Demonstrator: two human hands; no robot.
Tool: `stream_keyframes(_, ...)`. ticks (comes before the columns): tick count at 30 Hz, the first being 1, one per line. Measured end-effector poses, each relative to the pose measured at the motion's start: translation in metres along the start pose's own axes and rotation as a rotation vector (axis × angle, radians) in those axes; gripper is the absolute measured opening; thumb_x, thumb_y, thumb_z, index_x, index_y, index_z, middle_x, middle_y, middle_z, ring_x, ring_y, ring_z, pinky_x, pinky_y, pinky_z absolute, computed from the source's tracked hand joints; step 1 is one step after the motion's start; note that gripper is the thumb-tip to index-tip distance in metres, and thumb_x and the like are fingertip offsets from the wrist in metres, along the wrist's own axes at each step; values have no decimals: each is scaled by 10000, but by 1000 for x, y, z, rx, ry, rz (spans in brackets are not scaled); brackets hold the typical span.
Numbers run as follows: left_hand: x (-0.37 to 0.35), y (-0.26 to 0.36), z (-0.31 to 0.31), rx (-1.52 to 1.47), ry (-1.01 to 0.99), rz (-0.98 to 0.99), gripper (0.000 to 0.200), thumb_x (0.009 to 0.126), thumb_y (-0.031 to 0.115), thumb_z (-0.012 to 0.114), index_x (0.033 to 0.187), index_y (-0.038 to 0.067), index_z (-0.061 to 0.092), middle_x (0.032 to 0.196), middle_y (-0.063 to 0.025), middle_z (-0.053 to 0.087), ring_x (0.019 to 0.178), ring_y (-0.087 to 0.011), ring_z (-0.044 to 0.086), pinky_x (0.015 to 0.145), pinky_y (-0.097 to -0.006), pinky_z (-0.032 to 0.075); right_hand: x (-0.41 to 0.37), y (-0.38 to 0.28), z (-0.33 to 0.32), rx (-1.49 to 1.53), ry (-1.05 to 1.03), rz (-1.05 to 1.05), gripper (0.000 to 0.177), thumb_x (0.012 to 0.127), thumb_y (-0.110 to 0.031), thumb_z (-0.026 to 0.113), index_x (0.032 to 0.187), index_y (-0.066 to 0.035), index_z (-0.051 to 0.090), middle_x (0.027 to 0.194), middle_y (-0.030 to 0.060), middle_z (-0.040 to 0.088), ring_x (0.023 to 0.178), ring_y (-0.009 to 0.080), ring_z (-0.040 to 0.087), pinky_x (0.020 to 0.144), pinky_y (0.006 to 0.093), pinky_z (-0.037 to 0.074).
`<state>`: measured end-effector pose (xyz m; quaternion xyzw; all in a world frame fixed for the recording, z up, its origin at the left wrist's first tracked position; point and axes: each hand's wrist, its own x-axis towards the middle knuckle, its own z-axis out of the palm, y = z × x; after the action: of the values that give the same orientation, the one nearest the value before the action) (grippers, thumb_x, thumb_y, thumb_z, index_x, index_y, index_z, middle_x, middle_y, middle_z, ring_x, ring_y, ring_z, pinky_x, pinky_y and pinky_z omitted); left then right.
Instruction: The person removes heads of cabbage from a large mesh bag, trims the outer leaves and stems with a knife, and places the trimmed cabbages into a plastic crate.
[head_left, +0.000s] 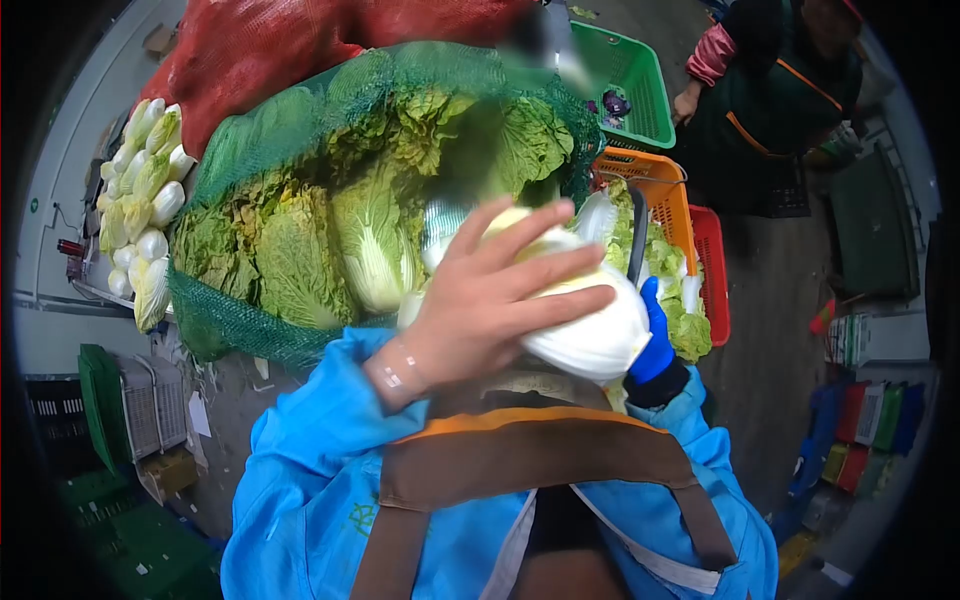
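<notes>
A pale, trimmed napa cabbage (600, 335) is held in front of my chest, its white base toward the lower right. My left hand (500, 290) is bare and lies across the top of it with fingers spread, not wrapped round. In a blue glove, my right hand (655, 335) grips the cabbage from the right side; most of its fingers are hidden behind it. Just beyond is a green mesh sack (235, 325) packed with untrimmed napa cabbages (300, 245), their outer leaves wilted and yellowing.
Red mesh sacks (260, 60) lie behind. Trimmed cabbages (145, 195) are stacked at left. At right are an orange crate (665, 185), a red crate (712, 270), loose leaves (690, 335) and a green crate (650, 85) with purple vegetables. Another person (770, 90) stands at upper right.
</notes>
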<state>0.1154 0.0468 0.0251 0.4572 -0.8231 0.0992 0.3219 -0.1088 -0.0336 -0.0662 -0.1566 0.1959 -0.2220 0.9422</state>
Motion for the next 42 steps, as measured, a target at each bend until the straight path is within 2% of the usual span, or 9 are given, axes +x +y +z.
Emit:
stream_keyframes(3,-6,2,20,-34,66,-426,826,588,307,786,1300,120,411,1382,-222,278,1316,-399,183,1045,-484,191,10,4,-18,-47,66,-94,709,818,-379,572,1352,-13,284,1325,172,404,1185,314,435,1004,441,341)
stream_keyframes(7,-49,1,48,-903,301,-880,997,614,180,803,1388,87,182,1383,-171,295,1303,-339,248,1047,-447,246,13,5,-16,-179,6,-185,771,656,-82,648,1343,-30,302,1309,154,425,1198,322,419,1017,443,328)
stream_keyframes(9,-45,9,38,-2024,82,-1352,941,638,60,772,1380,63,194,1363,-118,339,1251,-256,353,995,-385,348,18,9,-6,-297,10,-203,857,620,-83,681,1364,-32,259,1320,138,414,1209,305,410,1013,419,335)
stream_keyframes(12,-40,13,46,-1816,165,-1022,882,649,-42,717,1371,53,220,1321,-87,400,1182,-190,432,948,-347,401,24,17,14,-427,14,-220,1006,536,-47,729,1393,-39,202,1337,116,397,1232,279,389,1018,385,326)
stream_keyframes(19,-71,8,35,-1676,299,-1122,820,665,-12,705,1355,46,265,1293,-89,438,1164,-190,451,970,-347,377,42,27,46,-577,-80,-211,973,534,-9,706,1383,-29,232,1321,117,413,1217,258,408,988,362,360)
stream_keyframes(24,-99,-1,-3,-1829,494,-1067,779,726,133,702,1361,46,258,1309,-100,423,1196,-212,418,1003,-359,331,68,35,54,-702,19,-159,572,742,-115,550,1275,28,400,1167,166,538,838,154,605,489,184,420)
stream_keyframes(31,-156,-39,-84,-1613,701,-1121,723,719,149,707,1319,27,323,1272,-97,454,1152,-213,452,983,-354,347,99,63,38,-774,185,-114,438,825,-209,542,1190,23,470,961,102,608,550,97,485,441,193,380)
stream_keyframes(37,-192,-58,-130,-1645,781,-1144,724,720,146,696,1324,25,316,1259,-107,463,1141,-229,464,976,-367,359,133,96,48,-866,112,-49,468,841,-292,529,1208,-7,470,1037,97,605,649,92,525,469,185,388)
stream_keyframes(42,-154,-71,-107,-1538,264,-1037,847,643,218,782,1320,15,315,1272,-105,455,1159,-213,442,988,-356,339,130,103,95,-583,-106,-32,752,837,-500,509,1382,-58,238,1274,109,470,1100,203,496,597,219,457)
